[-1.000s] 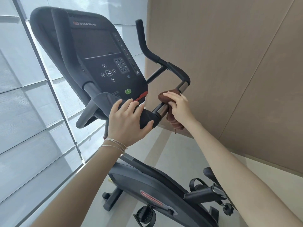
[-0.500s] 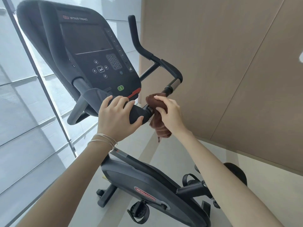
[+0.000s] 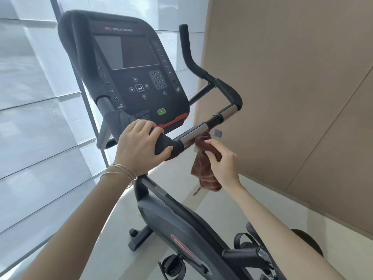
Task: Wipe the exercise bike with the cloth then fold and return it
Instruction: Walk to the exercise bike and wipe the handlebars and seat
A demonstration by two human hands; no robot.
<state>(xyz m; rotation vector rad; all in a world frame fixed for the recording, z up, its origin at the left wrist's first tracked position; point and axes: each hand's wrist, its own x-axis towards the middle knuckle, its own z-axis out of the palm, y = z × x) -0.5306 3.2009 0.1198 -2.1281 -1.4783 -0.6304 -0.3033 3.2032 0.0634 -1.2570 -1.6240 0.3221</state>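
Head view looks down two bare forearms at the exercise bike (image 3: 181,225). The cloth (image 3: 203,168) hangs in the right hand (image 3: 222,164), just under the chrome section of the handlebar (image 3: 193,134); its top edge reaches up to touch the underside of that bar, and the rest droops down past the wrist. The right fingers (image 3: 211,142) are curled together and pinch the cloth from the side, with the index tip out in front near the bar and the thumb pressed into the fabric lower down. The cloth is brown, a soft towel-like weave, bunched and creased lengthwise rather than spread flat, with a thin loose strand dangling from its lowest corner.

The left hand (image 3: 139,146) is wrapped around the black padded grip (image 3: 164,144) at the near end of the same bar, fingers over the top and thumb underneath, clamped on it. Thin metal bangles (image 3: 121,171) circle the left wrist. Above the hands sits the dark console (image 3: 131,63) with a blank screen, a keypad and a green button. Pale floor (image 3: 212,209) shows beneath the cloth, a tan panelled wall (image 3: 292,77) stands to the right
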